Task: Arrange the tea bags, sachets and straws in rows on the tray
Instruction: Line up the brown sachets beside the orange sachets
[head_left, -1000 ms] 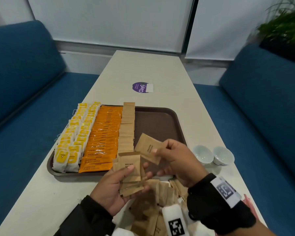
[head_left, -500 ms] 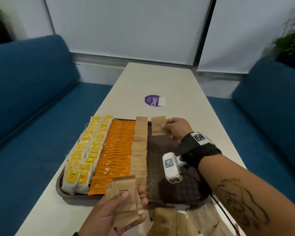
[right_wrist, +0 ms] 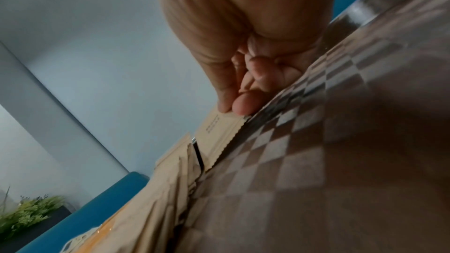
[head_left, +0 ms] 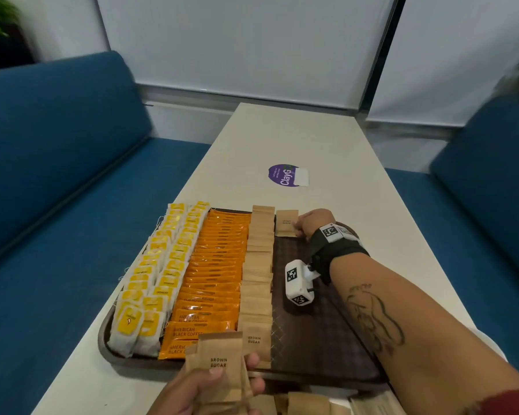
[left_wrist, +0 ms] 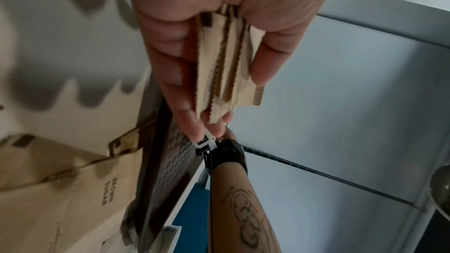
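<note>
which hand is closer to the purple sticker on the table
Right. The right hand holds a sugar sachet at the tray's far edge, just short of the purple sticker; the left hand is at the near edge.

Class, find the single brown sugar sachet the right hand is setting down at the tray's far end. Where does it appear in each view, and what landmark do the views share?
Head: sachet top centre, right of the sachet row, at the right hand.
Left wrist: not in it.
Right wrist: sachet centre, under the fingertips.
Shared landmark: chequered tray.
</note>
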Demonstrator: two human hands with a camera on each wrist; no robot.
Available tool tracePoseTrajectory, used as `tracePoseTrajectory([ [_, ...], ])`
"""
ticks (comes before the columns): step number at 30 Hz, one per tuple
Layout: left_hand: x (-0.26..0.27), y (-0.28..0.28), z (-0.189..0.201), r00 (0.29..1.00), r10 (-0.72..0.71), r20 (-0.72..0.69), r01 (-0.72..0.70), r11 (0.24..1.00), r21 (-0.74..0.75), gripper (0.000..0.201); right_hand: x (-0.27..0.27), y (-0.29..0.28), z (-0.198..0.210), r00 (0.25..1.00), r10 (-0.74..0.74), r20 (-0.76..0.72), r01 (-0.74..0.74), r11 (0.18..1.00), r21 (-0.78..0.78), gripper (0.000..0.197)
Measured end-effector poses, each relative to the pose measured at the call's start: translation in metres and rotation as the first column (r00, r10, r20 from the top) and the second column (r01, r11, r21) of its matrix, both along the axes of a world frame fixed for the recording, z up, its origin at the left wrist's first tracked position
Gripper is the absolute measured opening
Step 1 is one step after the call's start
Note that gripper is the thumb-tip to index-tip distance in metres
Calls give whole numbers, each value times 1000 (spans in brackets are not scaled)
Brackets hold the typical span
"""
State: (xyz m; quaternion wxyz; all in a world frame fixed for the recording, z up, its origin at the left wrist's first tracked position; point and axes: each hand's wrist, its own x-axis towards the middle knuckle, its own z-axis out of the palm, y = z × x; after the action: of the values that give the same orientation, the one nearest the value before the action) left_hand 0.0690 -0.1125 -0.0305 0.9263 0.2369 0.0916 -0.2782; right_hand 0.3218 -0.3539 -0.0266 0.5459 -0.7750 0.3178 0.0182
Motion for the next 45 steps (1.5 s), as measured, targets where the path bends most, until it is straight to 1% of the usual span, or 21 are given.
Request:
tracePoseTrajectory([
  [1,10,-2,2,997,-38,-66,38,999,4,118,-3,4,-3,996,87,-33,-93,961,-261,35],
  [2,14,-3,1,992,-55,-114,58,998,20,119,-2,6,-5,979,182,-88,-202,889,-411,36],
  [3,15,-3,-1,989,-73,-125,80,995,54,120,-3,7,-4,966,226,-126,-259,854,-451,35],
  [6,13,-3,-1,989,-100,-110,112,988,105,121,-2,7,-5,980,179,-82,-197,916,-350,26],
  [7,13,-3,-1,989,-102,-106,113,989,99,121,-1,8,-3,988,139,-74,-153,955,-253,19],
  [9,12,-2,-4,988,-103,-116,114,989,94,121,0,4,4,974,214,-74,-217,975,-43,11],
  [11,9,0,-8,987,-90,-131,101,992,82,121,-4,-1,7,969,243,-48,-247,965,-89,9],
  [12,8,0,-9,986,-97,-137,109,990,88,119,-7,-2,11,943,303,-135,-324,930,-172,2],
  [14,6,0,-8,986,-128,-108,140,984,114,106,-6,-5,10,888,361,-284,-445,828,-341,16],
  [17,2,-2,0,990,-134,-30,137,978,158,58,-20,-6,21,914,357,-194,-406,822,-399,24],
  [19,1,-8,3,992,-130,5,126,969,211,49,-36,-4,33,947,319,-23,-316,922,-222,14],
  [21,-1,-15,6,992,-124,37,108,951,289,52,-70,5,48,952,291,99,-291,957,-22,3],
  [23,-2,-22,7,992,-113,59,84,925,371,52,-106,16,60,880,466,89,-466,885,-27,10],
  [26,-3,-30,10,991,-99,92,49,899,436,57,-158,33,73,698,716,-11,-714,695,-81,20],
  [29,-4,-36,13,988,-94,121,28,888,459,60,-198,41,75,613,783,-108,-790,612,-44,26],
  [32,-5,-40,13,987,-85,134,8,870,493,61,-223,42,68,655,752,-73,-755,655,-32,17],
  [36,-8,-45,14,988,-58,144,-23,863,505,54,-236,36,58,763,646,20,-641,753,149,11],
  [38,-10,-44,14,993,-41,115,-19,877,481,46,-233,33,56,780,626,22,-623,773,118,12],
  [40,-11,-39,15,997,-11,74,-23,895,445,26,-219,28,56,813,580,51,-582,806,108,3],
  [43,-9,-29,15,1000,-20,23,9,918,395,32,-176,15,56,890,446,98,-449,894,5,19],
  [45,-9,-24,16,999,-45,5,39,926,375,35,-139,5,53,933,340,123,-336,941,-47,16],
])
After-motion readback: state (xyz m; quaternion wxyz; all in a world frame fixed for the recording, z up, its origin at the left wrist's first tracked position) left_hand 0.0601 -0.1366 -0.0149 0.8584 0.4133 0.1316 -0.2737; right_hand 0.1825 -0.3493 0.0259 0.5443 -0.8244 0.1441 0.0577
